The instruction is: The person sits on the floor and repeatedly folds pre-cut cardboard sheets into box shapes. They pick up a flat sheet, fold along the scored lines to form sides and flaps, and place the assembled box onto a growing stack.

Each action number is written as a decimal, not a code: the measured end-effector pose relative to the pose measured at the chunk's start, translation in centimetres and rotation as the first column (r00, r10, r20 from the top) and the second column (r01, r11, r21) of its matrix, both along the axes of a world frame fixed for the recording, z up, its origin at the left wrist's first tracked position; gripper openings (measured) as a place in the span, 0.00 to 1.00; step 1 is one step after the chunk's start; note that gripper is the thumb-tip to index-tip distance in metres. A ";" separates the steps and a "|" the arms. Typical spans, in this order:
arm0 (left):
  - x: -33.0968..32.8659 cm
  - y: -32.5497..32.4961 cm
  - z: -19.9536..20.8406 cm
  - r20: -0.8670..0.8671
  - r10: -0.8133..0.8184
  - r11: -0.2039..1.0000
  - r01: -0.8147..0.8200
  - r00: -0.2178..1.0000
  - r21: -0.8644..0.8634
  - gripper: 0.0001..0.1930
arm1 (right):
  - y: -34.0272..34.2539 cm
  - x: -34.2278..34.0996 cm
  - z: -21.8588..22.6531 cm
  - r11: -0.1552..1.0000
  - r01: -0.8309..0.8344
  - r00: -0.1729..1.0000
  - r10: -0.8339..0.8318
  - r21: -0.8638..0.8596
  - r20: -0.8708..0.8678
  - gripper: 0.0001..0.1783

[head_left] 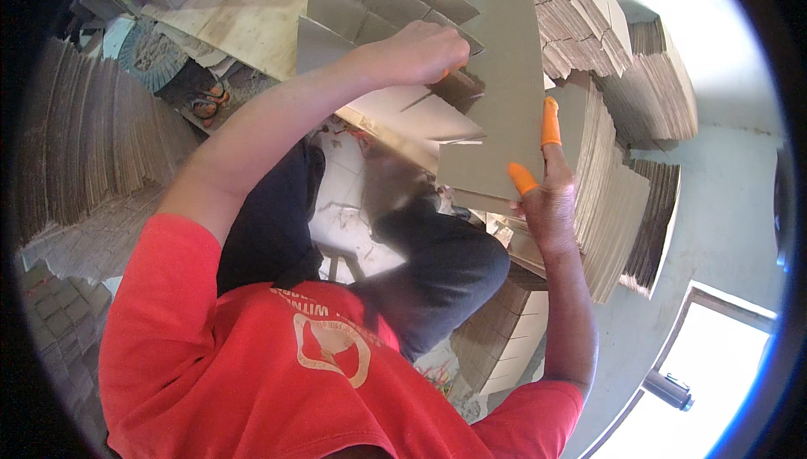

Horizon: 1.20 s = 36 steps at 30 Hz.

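Note:
A flat grey-brown cardboard sheet (pixel 508 64) stands tilted in front of me, its left edge cut with slots. My right hand (pixel 551 177) grips its right edge, with orange finger covers on the thumb and a finger. Left of it, several slotted cardboard divider strips (pixel 382 7) stand side by side on the table, their ends meeting the sheet's slotted edge. My left hand (pixel 429 54) is closed at one of these strips, close to the sheet. Its fingertips are mostly hidden, though a bit of orange shows beneath them.
Tall stacks of cardboard (pixel 601 182) stand behind and right of the sheet, along the wall. Another big stack (pixel 92 139) rises at the left. The wooden tabletop (pixel 244 13) reaches to the far left. Sandals (pixel 208 106) and a round ribbed basket (pixel 151 55) are on the floor.

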<state>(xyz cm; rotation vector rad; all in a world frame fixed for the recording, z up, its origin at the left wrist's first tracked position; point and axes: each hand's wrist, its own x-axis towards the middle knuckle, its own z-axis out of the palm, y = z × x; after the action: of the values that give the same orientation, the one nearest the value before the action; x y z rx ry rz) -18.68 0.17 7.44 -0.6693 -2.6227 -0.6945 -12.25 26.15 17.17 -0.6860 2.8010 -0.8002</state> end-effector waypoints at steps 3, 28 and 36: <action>0.0 -0.1 -0.1 0.030 -0.058 0.998 0.058 0.998 0.014 0.06 | 0.1 0.2 0.1 0.990 -0.105 0.992 0.110 0.093 -0.054 0.27; -7.7 -5.7 2.3 0.015 0.095 0.984 -0.091 0.995 -0.155 0.08 | 1.1 3.5 -3.4 0.988 -0.141 0.973 0.127 -0.060 -0.191 0.28; -10.2 -7.3 -1.2 -0.022 0.097 0.967 -0.099 0.995 -0.235 0.06 | 1.0 3.7 -0.6 0.986 -0.136 0.989 0.141 0.094 -0.050 0.29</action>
<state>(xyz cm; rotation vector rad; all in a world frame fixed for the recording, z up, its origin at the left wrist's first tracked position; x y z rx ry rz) -28.89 -7.14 6.21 -0.6002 -2.7325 -0.3515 -8.54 27.12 16.54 -0.8904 2.7814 -0.6353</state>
